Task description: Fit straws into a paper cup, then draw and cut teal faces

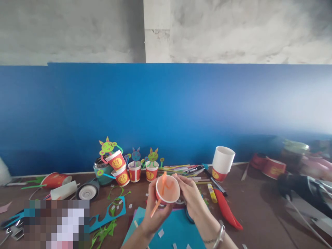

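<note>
My left hand [153,207] is wrapped round a small paper cup [174,193], its open mouth turned toward me. Orange straw pieces [156,207] show inside the cup, over its rim and jutting out at its lower left. At the cup's right rim, my right hand [190,195] has its fingertips pinched together; what is between them is too small to make out. Beneath both hands lies blue paper [145,226] with white scraps on it. Dark scissor handles [190,215] are partly hidden under my right wrist.
Behind stand cups with paper animal faces [153,157] and straw arms. A tall white cup stack [223,159], a glue stick [212,193] and a red pouch-like thing [228,211] are on the right. Pens [186,168] lie behind; blue cut-out paper [111,214] lies left.
</note>
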### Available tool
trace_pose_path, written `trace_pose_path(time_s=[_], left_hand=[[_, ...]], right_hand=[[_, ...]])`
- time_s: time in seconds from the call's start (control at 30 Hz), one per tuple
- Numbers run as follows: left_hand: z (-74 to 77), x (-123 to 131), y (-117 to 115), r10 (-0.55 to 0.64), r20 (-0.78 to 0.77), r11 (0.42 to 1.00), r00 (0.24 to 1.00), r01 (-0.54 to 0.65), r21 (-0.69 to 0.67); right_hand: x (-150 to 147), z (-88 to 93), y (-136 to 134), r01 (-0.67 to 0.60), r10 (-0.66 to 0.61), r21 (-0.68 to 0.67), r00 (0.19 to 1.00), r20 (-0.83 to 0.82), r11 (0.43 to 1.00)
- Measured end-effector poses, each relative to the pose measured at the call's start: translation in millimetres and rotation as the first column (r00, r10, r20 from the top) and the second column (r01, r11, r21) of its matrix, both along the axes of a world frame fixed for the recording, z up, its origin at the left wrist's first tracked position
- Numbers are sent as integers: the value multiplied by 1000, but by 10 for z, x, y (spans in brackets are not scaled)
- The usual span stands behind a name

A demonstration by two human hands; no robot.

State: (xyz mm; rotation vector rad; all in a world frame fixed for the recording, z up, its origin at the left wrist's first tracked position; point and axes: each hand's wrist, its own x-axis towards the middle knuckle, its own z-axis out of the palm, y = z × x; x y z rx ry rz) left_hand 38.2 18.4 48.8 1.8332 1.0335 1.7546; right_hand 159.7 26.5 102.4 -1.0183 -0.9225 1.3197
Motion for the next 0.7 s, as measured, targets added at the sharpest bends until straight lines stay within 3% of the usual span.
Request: trace_pose_path(time_s=[0.13, 0.27, 0.43, 0.53, 0.63, 0.7], left_hand=[[-57, -16, 3, -61, 144, 990, 988, 78, -115], [-112, -40, 27, -65, 151, 980, 986, 92, -177], [-108, -22, 24, -113, 227, 950, 967, 172, -260], [-109, -23, 35, -112, 263, 941, 958, 187, -281], [-108, -18, 43, -115, 308, 933, 944, 210, -294], [-96, -12, 42, -106, 341, 939, 934, 207, -276]], right_hand=[[-59, -2, -27, 53, -60, 92, 995, 76, 994], [-61, 10, -25, 149, -178, 161, 966, 188, 976], [-58, 56, -53, 235, -240, 118, 970, 31, 965], [-62, 88, -75, 159, -161, 78, 987, 25, 984], [-59, 95, -70, 38, -51, 84, 987, 152, 996], [-57, 79, -57, 14, -43, 120, 971, 236, 993]])
